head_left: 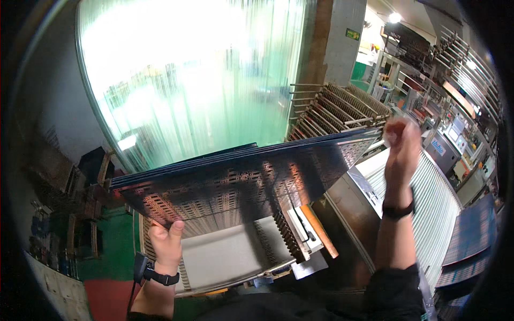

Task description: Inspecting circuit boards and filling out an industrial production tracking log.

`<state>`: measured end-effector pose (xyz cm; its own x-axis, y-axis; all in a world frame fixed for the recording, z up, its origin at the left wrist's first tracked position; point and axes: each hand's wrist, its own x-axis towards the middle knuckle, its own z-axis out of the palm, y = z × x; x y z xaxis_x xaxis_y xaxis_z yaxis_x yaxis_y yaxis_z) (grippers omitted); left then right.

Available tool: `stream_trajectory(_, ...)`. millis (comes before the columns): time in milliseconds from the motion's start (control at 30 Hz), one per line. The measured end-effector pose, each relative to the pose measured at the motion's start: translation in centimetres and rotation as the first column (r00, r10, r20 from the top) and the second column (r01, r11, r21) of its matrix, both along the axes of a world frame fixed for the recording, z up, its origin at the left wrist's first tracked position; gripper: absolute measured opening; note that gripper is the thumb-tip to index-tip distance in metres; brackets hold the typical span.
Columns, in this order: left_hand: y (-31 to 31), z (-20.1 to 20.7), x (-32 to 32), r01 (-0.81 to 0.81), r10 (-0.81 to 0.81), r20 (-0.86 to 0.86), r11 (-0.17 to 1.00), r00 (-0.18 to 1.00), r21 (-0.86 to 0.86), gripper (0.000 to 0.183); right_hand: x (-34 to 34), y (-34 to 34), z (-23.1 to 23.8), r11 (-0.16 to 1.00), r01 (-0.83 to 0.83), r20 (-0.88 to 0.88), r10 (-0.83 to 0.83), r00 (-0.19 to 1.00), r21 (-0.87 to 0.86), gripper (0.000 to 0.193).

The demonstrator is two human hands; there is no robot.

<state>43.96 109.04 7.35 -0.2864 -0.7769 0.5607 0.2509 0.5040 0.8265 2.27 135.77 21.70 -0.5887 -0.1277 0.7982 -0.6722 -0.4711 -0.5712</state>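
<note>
A stack of several large, thin circuit board panels point(241, 184), dark blue with copper-coloured patterns, stands tilted in front of me. My left hand point(166, 243) grips the stack's lower left edge, thumb on the near face and the other fingers hidden behind it. At the upper right corner of the stack is my right hand point(402, 147), raised and smeared by motion. Whether its fingers touch the panels is not clear. Beneath the panels sits a slotted rack point(292, 235) with toothed bars and a pale bottom.
Another slotted rack point(342, 109) stands beyond the stack. To the right lie a conveyor of pale rollers point(428, 187) and more blue panels point(471, 230). An orange-brown bar point(320, 232) is beside the near rack. A translucent strip curtain point(198, 96) hangs ahead.
</note>
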Motion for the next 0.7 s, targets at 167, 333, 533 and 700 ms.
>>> stream_trajectory(167,-1.6,0.0,-0.9,0.061,-0.056,0.104,0.997,0.993,-0.048,0.055,-1.7,-1.1,-19.3,0.916,-0.201,0.581,-0.042,0.813,0.347,0.058)
stream_trajectory(333,-1.4,-0.5,-1.7,-0.066,0.065,-0.032,0.998,0.997,-0.011,0.032,1.1,-7.3,-23.8,0.755,-0.649,0.784,0.459,0.418,-0.095,0.055)
stream_trajectory(533,-1.3,-1.2,-2.0,-0.164,0.185,-0.119,0.973,0.976,0.165,0.025,-1.1,-7.6,-23.5,0.700,-0.678,0.729,0.340,0.594,0.226,0.052)
stream_trajectory(700,-2.9,-0.9,-0.1,-0.126,0.185,-0.120,0.912,0.975,0.389,0.014,0.4,-8.0,-21.1,0.639,-0.714,0.779,0.279,0.562,0.286,0.050)
